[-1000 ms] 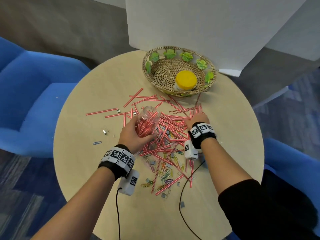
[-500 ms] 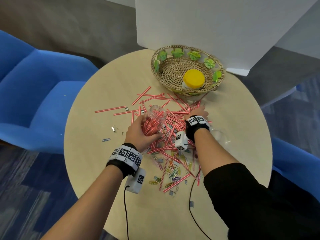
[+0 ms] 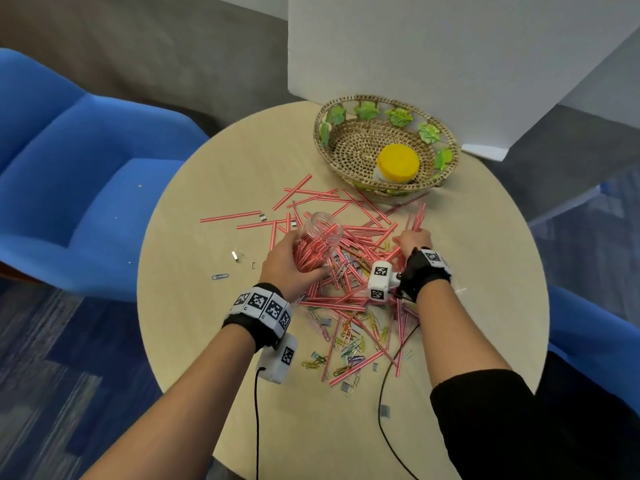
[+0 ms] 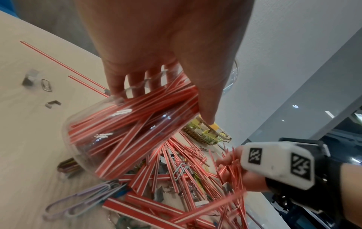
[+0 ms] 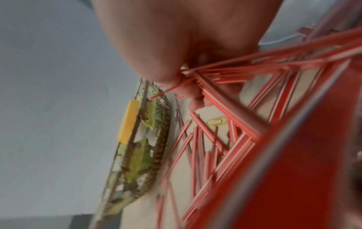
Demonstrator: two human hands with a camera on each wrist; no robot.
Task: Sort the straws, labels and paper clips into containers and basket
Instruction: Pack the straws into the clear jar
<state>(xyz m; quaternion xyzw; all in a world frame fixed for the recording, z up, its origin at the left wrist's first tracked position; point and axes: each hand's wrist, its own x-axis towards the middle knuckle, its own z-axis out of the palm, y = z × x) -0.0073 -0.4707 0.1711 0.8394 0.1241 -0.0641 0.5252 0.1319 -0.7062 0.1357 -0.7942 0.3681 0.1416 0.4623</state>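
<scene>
My left hand (image 3: 289, 261) grips a clear jar (image 3: 320, 239) packed with red-and-white straws, tilted over the pile; the same jar (image 4: 125, 131) fills the left wrist view under my fingers. My right hand (image 3: 412, 242) has its fingers curled round a bunch of straws (image 3: 417, 220) that stick up from it, and in the right wrist view those straws (image 5: 225, 72) fan out from my closed fingers. Loose straws (image 3: 349, 237) and coloured paper clips (image 3: 349, 344) cover the middle of the round table (image 3: 207, 306). A wicker basket (image 3: 332, 143) at the back holds a yellow-lidded container (image 3: 398, 164).
A few metal clips (image 3: 236, 255) and a blue paper clip (image 3: 220, 276) lie left of the pile. Blue armchairs (image 3: 69, 188) stand to the left and right of the table. A white board (image 3: 450, 64) rises behind the basket. Cables trail from both wrist cameras.
My right hand has closed on a bunch of straws and lifted them off the pile. The left hand still grips the jar in about the same place; the head view has shifted.
</scene>
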